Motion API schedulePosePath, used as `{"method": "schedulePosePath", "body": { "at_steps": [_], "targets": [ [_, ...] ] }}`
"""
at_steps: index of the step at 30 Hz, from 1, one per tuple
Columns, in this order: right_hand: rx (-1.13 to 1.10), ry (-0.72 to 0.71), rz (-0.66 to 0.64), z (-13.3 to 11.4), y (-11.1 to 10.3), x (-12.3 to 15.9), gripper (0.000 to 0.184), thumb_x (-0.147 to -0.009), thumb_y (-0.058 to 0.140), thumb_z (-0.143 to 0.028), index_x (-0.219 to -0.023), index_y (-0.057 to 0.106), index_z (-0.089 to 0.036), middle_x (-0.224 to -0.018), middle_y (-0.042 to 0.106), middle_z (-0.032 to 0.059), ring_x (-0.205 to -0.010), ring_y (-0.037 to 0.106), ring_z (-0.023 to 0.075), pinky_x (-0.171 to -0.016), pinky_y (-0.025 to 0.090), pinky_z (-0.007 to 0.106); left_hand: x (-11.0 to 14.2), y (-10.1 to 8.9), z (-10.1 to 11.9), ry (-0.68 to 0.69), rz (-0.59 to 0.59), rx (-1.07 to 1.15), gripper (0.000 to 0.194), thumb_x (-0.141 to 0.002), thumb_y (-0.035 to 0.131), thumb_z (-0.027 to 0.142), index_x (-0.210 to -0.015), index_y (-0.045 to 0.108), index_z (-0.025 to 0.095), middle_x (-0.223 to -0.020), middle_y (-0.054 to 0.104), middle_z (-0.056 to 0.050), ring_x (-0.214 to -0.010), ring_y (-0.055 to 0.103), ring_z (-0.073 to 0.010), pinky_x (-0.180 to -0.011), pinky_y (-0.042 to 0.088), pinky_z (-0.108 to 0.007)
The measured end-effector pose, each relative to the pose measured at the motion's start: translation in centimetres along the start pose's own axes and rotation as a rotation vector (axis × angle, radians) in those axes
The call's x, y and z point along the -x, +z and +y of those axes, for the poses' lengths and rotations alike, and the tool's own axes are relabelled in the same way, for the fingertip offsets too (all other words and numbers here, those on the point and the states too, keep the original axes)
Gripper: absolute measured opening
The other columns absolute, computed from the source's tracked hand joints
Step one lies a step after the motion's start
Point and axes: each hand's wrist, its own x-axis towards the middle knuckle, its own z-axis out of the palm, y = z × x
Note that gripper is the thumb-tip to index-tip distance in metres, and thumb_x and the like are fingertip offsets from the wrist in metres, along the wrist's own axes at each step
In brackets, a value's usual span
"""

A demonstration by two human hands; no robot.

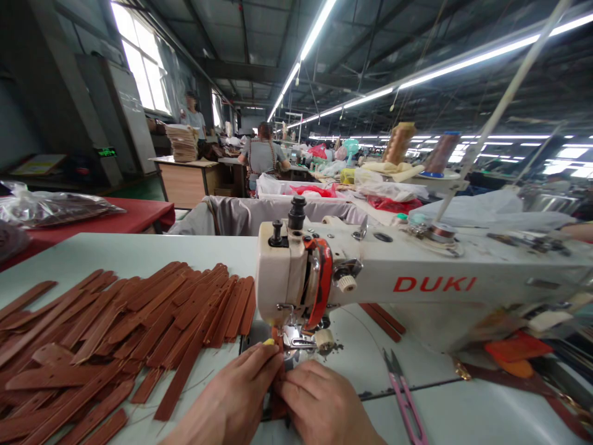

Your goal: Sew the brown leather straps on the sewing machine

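Note:
A brown leather strap (pixel 278 366) runs under the needle area of a white sewing machine (pixel 370 272). My left hand (pixel 236 389) pinches the strap from the left, just in front of the presser foot, with something yellow at a fingertip. My right hand (pixel 319 398) grips the same strap from the right, its fingers curled close to the left hand's. Part of the strap is hidden behind the fingers. Left of the machine lies a large loose pile of brown leather straps (pixel 152 309). Pink-handled thread snips (pixel 403 395) rest right of my right hand.
Two more leather strips (pixel 383 321) lie under the machine arm. A belt with metal fittings (pixel 523 386) is at the right edge. Beyond the table stand a cloth-lined bin (pixel 231 213) and thread cones (pixel 398 143). A person (pixel 264 151) sits further back; another stands by the window.

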Motion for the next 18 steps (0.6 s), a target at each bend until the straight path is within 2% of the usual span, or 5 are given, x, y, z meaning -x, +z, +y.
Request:
{"method": "schedulePosePath", "body": {
  "at_steps": [3, 5, 10, 14, 18],
  "targets": [
    [-0.004, 0.011, 0.006, 0.1, 0.2, -0.1, 0.036, -0.097, 0.034, -0.016, -0.087, 0.069, -0.014, -0.071, 0.067, 0.0064, -0.067, 0.059, 0.0178, -0.061, 0.055, 0.026, 0.0, -0.6, 0.0, -0.07, -0.058, 0.022, 0.047, -0.081, 0.037, 0.005, -0.124, 0.05, 0.018, -0.112, 0.069, -0.011, -0.106, 0.066, -0.0181, -0.094, 0.053, -0.024],
    [-0.001, 0.012, 0.012, 0.1, 0.2, -0.2, 0.037, -0.098, 0.034, -0.016, -0.086, 0.069, -0.014, -0.071, 0.067, 0.0062, -0.066, 0.059, 0.0178, -0.059, 0.054, 0.026, -0.5, -1.4, -0.1, -0.068, -0.113, 0.029, 0.046, -0.08, 0.041, 0.006, -0.123, 0.052, 0.018, -0.116, 0.069, -0.01, -0.104, 0.067, -0.018, -0.09, 0.055, -0.022],
    [-0.004, 0.004, 0.034, 0.1, 0.1, -0.4, 0.034, -0.094, 0.037, -0.011, -0.081, 0.069, -0.013, -0.069, 0.067, 0.0056, -0.063, 0.058, 0.0174, -0.057, 0.053, 0.026, -2.8, -3.1, 0.3, -0.016, -0.173, 0.009, 0.04, -0.075, 0.038, 0.001, -0.108, 0.058, 0.013, -0.099, 0.074, -0.011, -0.087, 0.071, -0.0155, -0.082, 0.056, -0.018],
    [-0.04, -0.023, 0.043, 0.3, 0.2, -0.5, 0.03, -0.094, 0.042, -0.013, -0.082, 0.069, -0.012, -0.071, 0.068, 0.0063, -0.063, 0.057, 0.0178, -0.056, 0.053, 0.027, -2.9, -3.1, 0.6, 0.01, -0.178, -0.067, 0.044, -0.075, 0.038, -0.001, -0.112, 0.056, 0.011, -0.103, 0.074, -0.009, -0.094, 0.07, -0.0161, -0.094, 0.052, -0.021],
    [-0.052, -0.008, 0.049, 0.4, 0.6, -0.2, 0.027, -0.095, 0.045, -0.016, -0.085, 0.07, -0.013, -0.071, 0.068, 0.006, -0.064, 0.057, 0.0179, -0.058, 0.053, 0.028, -2.5, -3.0, 0.7, 0.006, -0.215, -0.109, 0.039, -0.076, 0.036, -0.002, -0.104, 0.061, 0.01, -0.098, 0.074, -0.01, -0.09, 0.069, -0.0163, -0.096, 0.05, -0.021]
  ]
}}
